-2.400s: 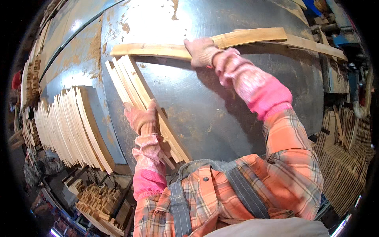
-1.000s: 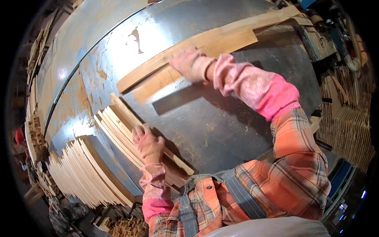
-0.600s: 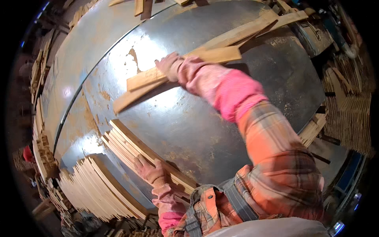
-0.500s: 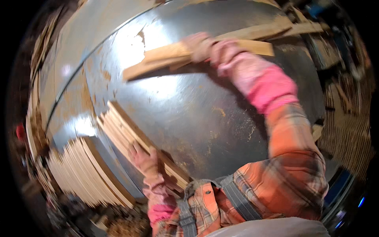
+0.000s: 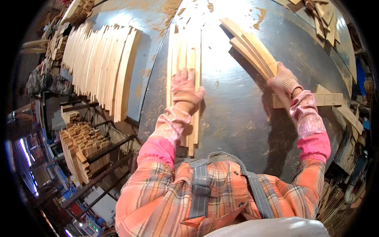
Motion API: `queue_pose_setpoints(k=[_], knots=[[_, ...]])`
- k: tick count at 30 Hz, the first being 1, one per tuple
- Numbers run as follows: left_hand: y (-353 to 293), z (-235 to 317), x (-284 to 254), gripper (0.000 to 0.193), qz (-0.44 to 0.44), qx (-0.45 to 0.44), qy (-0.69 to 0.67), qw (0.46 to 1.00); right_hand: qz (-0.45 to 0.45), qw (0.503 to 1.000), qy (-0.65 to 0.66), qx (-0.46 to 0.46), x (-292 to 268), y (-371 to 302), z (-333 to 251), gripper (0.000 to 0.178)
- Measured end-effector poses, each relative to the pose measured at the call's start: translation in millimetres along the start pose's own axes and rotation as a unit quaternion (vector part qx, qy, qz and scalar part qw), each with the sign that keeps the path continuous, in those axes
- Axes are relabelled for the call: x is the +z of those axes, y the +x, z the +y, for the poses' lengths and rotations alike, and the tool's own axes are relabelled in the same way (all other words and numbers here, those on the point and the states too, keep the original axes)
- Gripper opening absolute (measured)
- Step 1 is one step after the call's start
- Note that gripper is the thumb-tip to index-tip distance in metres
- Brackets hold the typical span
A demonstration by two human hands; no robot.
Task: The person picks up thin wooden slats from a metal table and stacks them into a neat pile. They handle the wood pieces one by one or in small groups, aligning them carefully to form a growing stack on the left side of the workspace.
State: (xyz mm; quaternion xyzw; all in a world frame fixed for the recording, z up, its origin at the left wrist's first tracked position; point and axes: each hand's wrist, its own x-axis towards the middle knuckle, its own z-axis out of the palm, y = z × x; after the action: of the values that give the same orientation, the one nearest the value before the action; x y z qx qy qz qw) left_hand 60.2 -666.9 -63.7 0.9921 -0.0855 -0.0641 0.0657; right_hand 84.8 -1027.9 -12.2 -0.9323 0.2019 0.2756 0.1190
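We see at least three slats in the held bundle [image 5: 252, 47], above the dark metal table [image 5: 233, 126] right of centre; we cannot tell whether any rest on it. Our right hand [image 5: 282, 77] is closed around their near part, hiding where they run beneath it. Left of them lies a second bundle [image 5: 191, 55], at least four slats side by side; our left hand [image 5: 185, 91] is flat on top, fingers extended and thumb spread, covering their middle, with glare washing out the far ends. Further left we find one row of slats [image 5: 102, 67], more than a dozen, too tightly set for us to count exactly. Below it is one stack of short pieces [image 5: 90, 146], partly behind dark bars [image 5: 112, 148]. One pale board [image 5: 327, 99] lies just beside our right wrist. At lower left, markings on a control panel [image 5: 92, 229] are too small for us to read.
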Motion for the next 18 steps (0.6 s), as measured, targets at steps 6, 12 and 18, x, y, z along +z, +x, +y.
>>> queue_pose_setpoints(k=[6,12,18], knots=[[22.9,-66.7,-3.7,0.075,0.086,-0.143,-0.26,0.951,-0.171,0.848,0.484,-0.134,118.6,-20.2,-86.2,0.042],[24.9,-119.5,6.7,0.06,-0.153,-0.155,-0.305,0.927,-0.144,0.966,0.21,-0.046,92.5,-50.1,-193.2,0.049],[18.6,-106.4,-1.6,0.062,-0.081,-0.132,-0.259,0.953,0.005,0.945,0.322,-0.054,125.2,-39.2,-199.6,0.049]])
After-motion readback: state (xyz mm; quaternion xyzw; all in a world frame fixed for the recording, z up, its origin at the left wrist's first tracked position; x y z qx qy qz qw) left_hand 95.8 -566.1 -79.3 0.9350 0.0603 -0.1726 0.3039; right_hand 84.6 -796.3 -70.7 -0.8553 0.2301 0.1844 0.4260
